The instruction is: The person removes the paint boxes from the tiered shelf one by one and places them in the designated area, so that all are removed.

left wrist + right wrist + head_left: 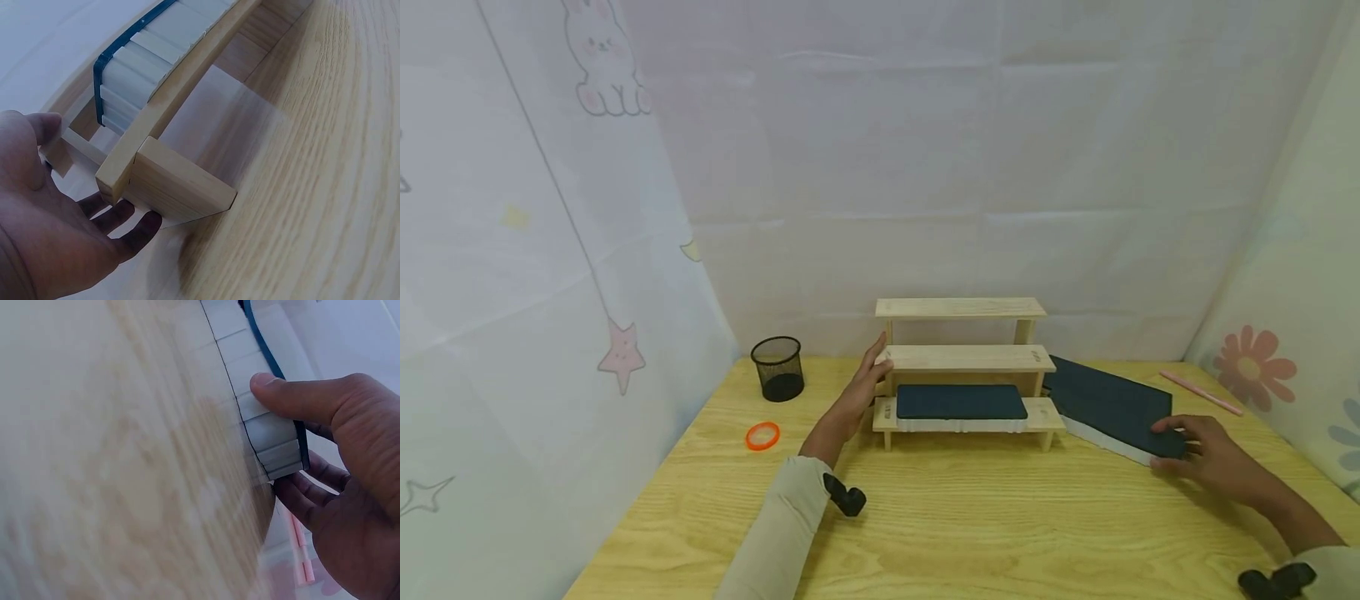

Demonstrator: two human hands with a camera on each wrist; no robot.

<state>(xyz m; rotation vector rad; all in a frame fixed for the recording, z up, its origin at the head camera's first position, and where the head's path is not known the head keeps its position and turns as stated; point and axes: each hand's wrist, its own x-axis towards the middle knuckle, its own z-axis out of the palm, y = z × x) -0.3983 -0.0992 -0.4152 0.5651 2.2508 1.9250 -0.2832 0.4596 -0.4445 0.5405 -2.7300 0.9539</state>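
Note:
A three-tier wooden shelf stand (962, 358) is at the middle of the table. My left hand (853, 398) holds its left end, the thumb at the middle tier; in the left wrist view the other fingers (139, 234) curl beside the lower board's end. On the lowest tier lies a dark-blue-topped block (961, 402) with white ribbed sides (134, 75). To the right, my right hand (1206, 454) grips the near end of a longer dark-blue-topped block (1105, 408). Its thumb (294, 400) presses the white side, with the other fingers round the end.
A black mesh pen cup (778, 371) stands at the back left, with an orange ring (762, 436) in front of it. A pink stick (1200, 392) lies at the back right. Hanging cloth (850, 167) borders the table's back and sides.

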